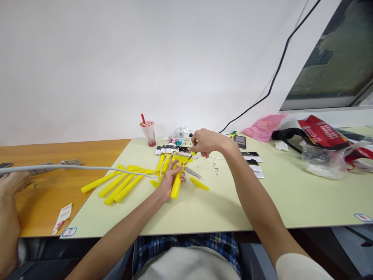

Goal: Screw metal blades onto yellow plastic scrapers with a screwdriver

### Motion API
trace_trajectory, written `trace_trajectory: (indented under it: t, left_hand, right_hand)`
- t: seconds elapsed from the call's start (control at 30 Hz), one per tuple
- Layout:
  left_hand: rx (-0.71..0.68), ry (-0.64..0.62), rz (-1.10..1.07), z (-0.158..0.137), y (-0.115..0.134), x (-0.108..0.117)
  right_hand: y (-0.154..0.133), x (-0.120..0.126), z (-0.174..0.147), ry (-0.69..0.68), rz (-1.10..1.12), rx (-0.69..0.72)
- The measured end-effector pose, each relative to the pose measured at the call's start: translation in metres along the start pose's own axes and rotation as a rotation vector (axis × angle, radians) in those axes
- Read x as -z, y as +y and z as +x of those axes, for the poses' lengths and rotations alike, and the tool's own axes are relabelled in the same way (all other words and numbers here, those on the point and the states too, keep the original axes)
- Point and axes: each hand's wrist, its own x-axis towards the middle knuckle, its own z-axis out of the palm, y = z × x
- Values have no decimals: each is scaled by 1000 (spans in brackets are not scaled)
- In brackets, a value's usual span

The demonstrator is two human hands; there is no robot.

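Observation:
My left hand [167, 181] is wrapped around the yellow handle of a scraper [176, 186], its wide head pointing away from me. Above that head, my right hand [205, 140] is closed on a small screwdriver [191, 156], whose tip points down at the scraper head; whether it touches a screw is too small to tell. A grey metal blade [192, 172] lies just right of the scraper. Nearer to me is a loose yellow head plate [199, 183]. Small screws [215, 168] are scattered to the right of the blade. Several yellow scraper handles [124, 186] lie to the left.
A drink cup [149, 134] with a red straw stands near the wall. Black-and-white packets [252, 157] and a dark device [240, 141] lie right of my forearm. Further right are a pink bag [265, 126] and clear plastic [322, 159]. A white cable [96, 168] crosses from another person's hand [13, 184].

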Motion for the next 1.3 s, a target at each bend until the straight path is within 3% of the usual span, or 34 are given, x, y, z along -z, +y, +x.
trace_trajectory:
  t: [0.53,0.8,1.0,1.17,1.3]
  left_hand:
    - [4,-15,33,-1,-1,-1]
    - [-72,-6,29,3,4,1]
    - [-79,-64,46,0,11,-1]
    - [8,-220,61,-10,12,-5]
    - [58,-327,83,-12,10,-2]
  right_hand:
    - [2,1,-3,-66,12,-70]
    - [-12,4,-12,13,-63,-20]
    - [-7,23,-35,188,-45,11]
    - [23,44,-56,476,-1,-52]
    - [46,53,-63,611,-40,-103]
